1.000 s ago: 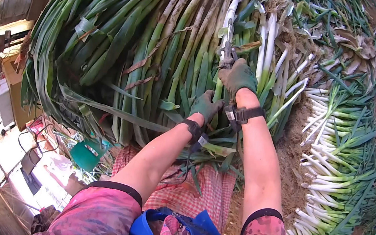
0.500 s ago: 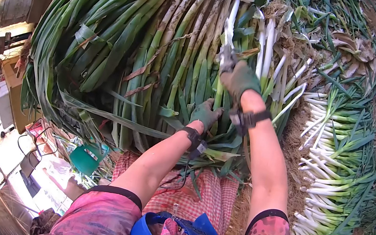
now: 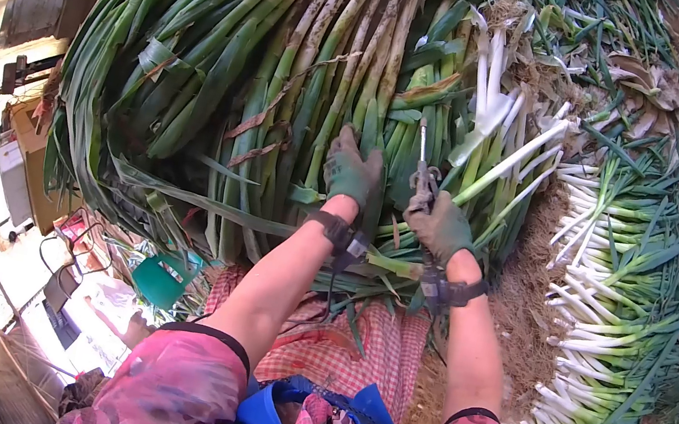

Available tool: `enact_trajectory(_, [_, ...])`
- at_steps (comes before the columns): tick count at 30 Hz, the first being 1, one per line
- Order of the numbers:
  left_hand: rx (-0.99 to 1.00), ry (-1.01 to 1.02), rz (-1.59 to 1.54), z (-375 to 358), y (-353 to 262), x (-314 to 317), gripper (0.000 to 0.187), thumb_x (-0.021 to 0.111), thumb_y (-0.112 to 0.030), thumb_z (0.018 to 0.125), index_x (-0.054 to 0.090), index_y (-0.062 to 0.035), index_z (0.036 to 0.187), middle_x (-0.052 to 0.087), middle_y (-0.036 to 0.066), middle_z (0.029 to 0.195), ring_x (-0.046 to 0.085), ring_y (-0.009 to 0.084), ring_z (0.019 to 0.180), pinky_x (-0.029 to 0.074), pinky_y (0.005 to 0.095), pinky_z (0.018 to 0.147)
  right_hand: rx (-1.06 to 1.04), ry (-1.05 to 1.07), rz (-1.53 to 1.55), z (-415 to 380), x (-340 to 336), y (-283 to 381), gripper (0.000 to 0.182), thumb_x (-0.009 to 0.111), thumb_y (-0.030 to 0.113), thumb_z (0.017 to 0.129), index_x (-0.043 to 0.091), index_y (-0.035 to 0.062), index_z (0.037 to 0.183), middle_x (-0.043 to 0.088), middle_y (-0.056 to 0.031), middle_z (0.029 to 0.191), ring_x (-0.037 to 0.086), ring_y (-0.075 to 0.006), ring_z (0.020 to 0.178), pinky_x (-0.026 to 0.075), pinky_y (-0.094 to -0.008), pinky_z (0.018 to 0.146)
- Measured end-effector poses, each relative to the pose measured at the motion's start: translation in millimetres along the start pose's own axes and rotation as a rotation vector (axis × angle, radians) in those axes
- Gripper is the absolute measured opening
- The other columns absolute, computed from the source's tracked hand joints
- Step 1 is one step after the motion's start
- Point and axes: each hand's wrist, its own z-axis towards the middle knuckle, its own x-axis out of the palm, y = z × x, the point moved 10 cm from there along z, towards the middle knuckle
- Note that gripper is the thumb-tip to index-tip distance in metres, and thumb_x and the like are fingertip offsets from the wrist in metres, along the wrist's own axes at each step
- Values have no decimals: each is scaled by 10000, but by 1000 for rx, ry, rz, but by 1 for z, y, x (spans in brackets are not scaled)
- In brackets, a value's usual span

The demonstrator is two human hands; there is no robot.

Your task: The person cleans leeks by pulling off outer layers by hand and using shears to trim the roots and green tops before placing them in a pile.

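My left hand (image 3: 352, 169), in a dark green glove, rests on unpeeled green onions (image 3: 327, 74) in the big pile, thumb and fingers apart. Gripped in my gloved right hand (image 3: 440, 228) is what looks like an air blow gun (image 3: 425, 177), its thin metal nozzle pointing up and away from me. Just right of it, a peeled green onion (image 3: 513, 163) with a clean white shaft lies aslant over other peeled stalks. Loose torn skin (image 3: 481, 128) hangs around these white shafts. Both wrists carry black straps with small devices.
Rows of clean white-stemmed green onions (image 3: 591, 302) lie at the right, beside a heap of cut roots (image 3: 518, 334). Leaf scraps (image 3: 606, 41) cover the ground at the far right. A red checked cloth (image 3: 370, 345) is before me, and a green plastic container (image 3: 162, 279) stands at lower left.
The white onion stalk before my hands now lies to the right among the peeled ones. My left hand has moved up and left onto the pile; my right hand has come down with the blow gun.
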Motion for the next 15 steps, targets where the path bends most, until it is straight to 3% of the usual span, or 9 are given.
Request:
enact_trajectory(3, [303,-222,119,36,-26,-15,706,731,-371,841,503,-32,1416,585,247,1342,556,403,1241,464,472,1042,-6,-58,29,8,-4,10,534,664,440,838,628,-44,1060,694,-296,993,687,-415,991,535,-436,830])
enact_trajectory(6, [147,8,322,56,-39,-10,713,737,-379,836,509,-29,1414,591,240,1341,562,402,1235,463,470,1042,18,-3,-2,1,-18,28,576,660,473,829,622,-48,1073,691,-309,990,681,-429,1009,530,-442,858])
enact_trajectory(7, [127,2,320,60,-47,-16,692,736,-380,836,523,-25,1390,584,255,1335,571,406,1217,470,480,1029,-21,-3,18,10,-10,19,574,665,466,825,620,-45,1081,694,-304,1008,678,-427,1022,525,-446,871])
enact_trajectory(10, [196,-64,162,89,-55,-36,680,745,-384,830,533,-28,1369,582,263,1322,580,408,1205,481,483,1013,-38,-95,83,17,-5,7,436,685,341,826,602,-47,1007,702,-240,925,705,-370,908,530,-406,787])
enact_trajectory(11, [252,-269,83,87,-62,-56,666,758,-396,821,549,-37,1342,613,256,1267,585,414,1199,490,483,993,-16,-102,35,4,-18,14,433,686,340,824,615,-41,1017,705,-226,908,708,-359,904,531,-405,776])
enact_trajectory(14, [36,90,362,72,-37,-25,568,754,-407,831,572,-57,1240,631,211,1241,621,396,1160,518,478,953,-7,-34,107,-3,-13,8,428,688,352,821,623,-30,1002,711,-211,903,713,-348,910,535,-403,785])
enact_trajectory(15, [-23,147,367,69,-25,-20,510,752,-415,836,601,-73,1183,687,192,1163,660,372,1122,526,460,943,20,-30,93,-9,-14,10,433,708,360,808,614,-19,994,712,-198,906,718,-325,918,536,-405,796])
